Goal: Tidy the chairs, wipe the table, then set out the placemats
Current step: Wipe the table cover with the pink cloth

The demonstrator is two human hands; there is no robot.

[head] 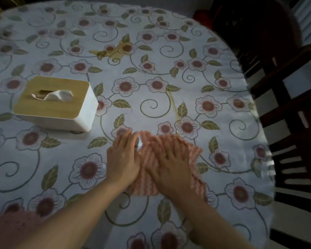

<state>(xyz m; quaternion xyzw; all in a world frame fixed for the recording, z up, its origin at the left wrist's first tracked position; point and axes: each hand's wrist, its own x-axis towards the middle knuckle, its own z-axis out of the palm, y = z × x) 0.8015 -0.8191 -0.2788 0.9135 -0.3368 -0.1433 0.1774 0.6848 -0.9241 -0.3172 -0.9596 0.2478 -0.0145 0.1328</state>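
Observation:
A pink-and-white striped cloth (194, 151) lies flat on the round table (151, 42), which is covered by a white floral tablecloth. My right hand (171, 162) rests palm-down on top of the cloth with its fingers spread. My left hand (123, 157) lies flat beside it, fingers together, touching the cloth's left edge. A yellowish spill (115, 51) stains the tablecloth farther back, and a thin yellowish streak (174, 105) runs down toward the cloth. A dark wooden chair (291, 108) stands at the table's right edge.
A white tissue box with a wooden lid (56, 105) sits on the table to the left, a tissue poking out. A second dark chair back (258, 24) shows at the far right. A pink fabric edge (11, 223) shows at the lower left.

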